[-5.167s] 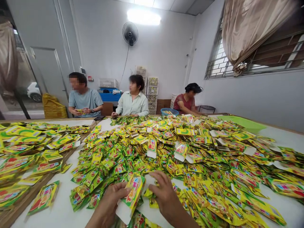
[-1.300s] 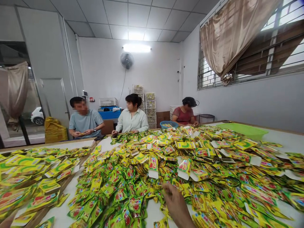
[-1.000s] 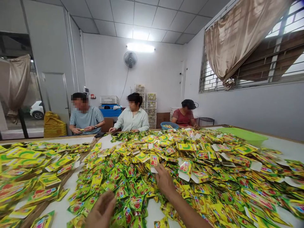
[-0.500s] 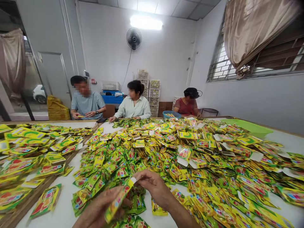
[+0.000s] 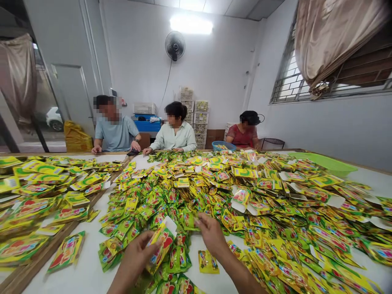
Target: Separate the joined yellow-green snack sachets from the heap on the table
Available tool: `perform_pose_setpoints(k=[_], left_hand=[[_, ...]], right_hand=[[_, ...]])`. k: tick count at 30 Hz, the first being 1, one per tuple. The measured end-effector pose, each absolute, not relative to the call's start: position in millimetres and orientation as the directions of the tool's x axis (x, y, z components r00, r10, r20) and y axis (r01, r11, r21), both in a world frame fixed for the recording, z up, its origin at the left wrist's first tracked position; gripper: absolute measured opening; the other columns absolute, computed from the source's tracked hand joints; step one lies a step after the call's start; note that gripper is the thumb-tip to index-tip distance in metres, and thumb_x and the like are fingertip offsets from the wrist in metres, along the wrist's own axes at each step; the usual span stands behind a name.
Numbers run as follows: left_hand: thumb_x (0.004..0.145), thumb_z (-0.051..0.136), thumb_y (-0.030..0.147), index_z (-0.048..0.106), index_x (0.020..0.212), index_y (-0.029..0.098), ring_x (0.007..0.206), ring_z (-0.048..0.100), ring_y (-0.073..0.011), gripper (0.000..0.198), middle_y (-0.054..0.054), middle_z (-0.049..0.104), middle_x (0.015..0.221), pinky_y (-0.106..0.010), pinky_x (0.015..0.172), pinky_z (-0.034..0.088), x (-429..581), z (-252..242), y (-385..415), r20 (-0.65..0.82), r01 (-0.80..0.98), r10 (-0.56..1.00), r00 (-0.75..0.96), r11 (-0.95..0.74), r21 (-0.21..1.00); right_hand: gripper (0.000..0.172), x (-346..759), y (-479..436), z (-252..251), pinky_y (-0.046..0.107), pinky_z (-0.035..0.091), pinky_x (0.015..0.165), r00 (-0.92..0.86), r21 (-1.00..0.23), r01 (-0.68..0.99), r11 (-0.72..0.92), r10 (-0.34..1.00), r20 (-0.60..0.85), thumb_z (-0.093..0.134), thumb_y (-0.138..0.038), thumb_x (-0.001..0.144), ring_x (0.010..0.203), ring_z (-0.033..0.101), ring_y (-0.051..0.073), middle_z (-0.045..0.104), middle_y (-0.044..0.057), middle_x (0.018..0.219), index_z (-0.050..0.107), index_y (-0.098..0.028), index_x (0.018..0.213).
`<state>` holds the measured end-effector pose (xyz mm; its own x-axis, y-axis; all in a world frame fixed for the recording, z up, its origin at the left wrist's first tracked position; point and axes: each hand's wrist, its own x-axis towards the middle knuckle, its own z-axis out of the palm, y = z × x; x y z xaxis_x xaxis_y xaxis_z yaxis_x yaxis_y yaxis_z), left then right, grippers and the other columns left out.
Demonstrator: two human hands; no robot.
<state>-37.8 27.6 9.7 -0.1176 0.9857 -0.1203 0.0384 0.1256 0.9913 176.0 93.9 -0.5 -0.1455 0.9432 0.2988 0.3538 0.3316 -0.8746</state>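
Your left hand (image 5: 136,255) grips a packet (image 5: 162,241) at the near edge of the pile (image 5: 245,196), partly covering it. Your right hand (image 5: 211,234) is at the same edge, fingers (image 5: 200,221) narrow; hold unclear.

A white table (image 5: 85,279) bears a heap of yellow-green packets (image 5: 214,192) from centre to 3 o'clock. A green tray (image 5: 332,165) sits at 2, a blue basket (image 5: 221,143) at 12. At 9, a second table (image 5: 32,266) holds larger packets (image 5: 33,192).
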Motion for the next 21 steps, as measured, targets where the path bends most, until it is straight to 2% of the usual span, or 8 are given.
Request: perform_pose_setpoints(k=[2, 4, 9, 13, 17, 19, 21], left_hand=[[0.055, 0.069, 0.055, 0.064, 0.065, 0.016, 0.060, 0.055, -0.0181, 0.040, 0.000, 0.062, 0.060, -0.024, 0.054, 0.040, -32, 7, 28, -0.087, 0.191, 0.992, -0.090, 0.103, 0.976], [0.062, 0.062, 0.058, 0.063, 0.064, 0.015, 0.058, 0.052, -0.0171, 0.043, 0.000, 0.060, 0.058, -0.024, 0.053, 0.038, -26, 5, 26, -0.058, 0.269, 0.997, -0.046, 0.068, 0.961], [0.066, 0.058, 0.060, 0.063, 0.073, 0.015, 0.061, 0.053, -0.0169, 0.046, -0.002, 0.063, 0.066, -0.024, 0.056, 0.039, -16, 6, 21, -0.090, 0.184, 0.996, 0.015, 0.086, 0.979], [0.062, 0.063, 0.059, 0.064, 0.070, 0.014, 0.061, 0.054, -0.0166, 0.046, -0.003, 0.064, 0.065, -0.024, 0.056, 0.040, -9, 3, 20, -0.122, 0.109, 0.990, 0.075, 0.113, 0.988], [0.055, 0.071, 0.055, 0.063, 0.068, 0.014, 0.059, 0.056, -0.0165, 0.045, -0.003, 0.064, 0.061, -0.024, 0.056, 0.042, -1, 0, 19, -0.214, -0.029, 0.973, 0.083, 0.217, 0.976], [0.051, 0.075, 0.052, 0.063, 0.069, 0.014, 0.054, 0.056, -0.0152, 0.044, -0.003, 0.065, 0.060, -0.023, 0.053, 0.041, 0, 2, 17, -0.276, -0.119, 0.960, 0.053, 0.280, 0.953], [0.051, 0.077, 0.047, 0.063, 0.070, 0.014, 0.052, 0.056, -0.0143, 0.041, -0.003, 0.065, 0.059, -0.023, 0.051, 0.041, 0, 7, 16, -0.312, -0.179, 0.949, 0.032, 0.313, 0.933]], right_hand=[[0.025, 179, 90, 2, 0.023, 0.035, 0.056, -0.064, -0.946, 0.180, 0.270, 0.963, 0.263, 0.050, -0.042, 0.077, 0.060, 0.045, 0.013, 0.046, -0.002, 0.061, 0.050, -0.018, 0.070], [0.024, 180, 85, 2, 0.022, 0.033, 0.056, -0.099, -0.968, 0.082, 0.238, 0.968, 0.230, 0.051, -0.042, 0.076, 0.060, 0.040, 0.012, 0.040, -0.004, 0.062, 0.045, -0.019, 0.071], [0.026, 182, 74, 0, 0.022, 0.021, 0.051, -0.337, -0.943, 0.242, 0.230, 0.931, 0.141, 0.049, -0.026, 0.073, 0.054, 0.025, 0.009, 0.023, -0.007, 0.057, 0.029, -0.020, 0.058], [0.022, 186, 70, 3, 0.021, 0.020, 0.051, -0.424, -0.917, 0.314, 0.245, 0.900, 0.095, 0.049, -0.022, 0.072, 0.054, 0.027, 0.008, 0.028, -0.006, 0.055, 0.035, -0.019, 0.057], [0.012, 188, 67, 8, 0.020, 0.025, 0.051, -0.376, -0.930, 0.320, 0.184, 0.925, 0.054, 0.057, -0.025, 0.070, 0.054, 0.035, 0.008, 0.039, -0.006, 0.056, 0.051, -0.017, 0.064], [0.014, 194, 66, 10, 0.021, 0.027, 0.052, -0.284, -0.891, 0.413, 0.191, 0.956, 0.073, 0.056, -0.029, 0.073, 0.055, 0.040, 0.010, 0.044, -0.005, 0.056, 0.055, -0.017, 0.067], [0.018, 204, 64, 10, 0.022, 0.029, 0.053, -0.209, -0.777, 0.595, 0.204, 0.973, 0.096, 0.056, -0.033, 0.076, 0.057, 0.044, 0.012, 0.049, -0.002, 0.057, 0.057, -0.018, 0.067]])
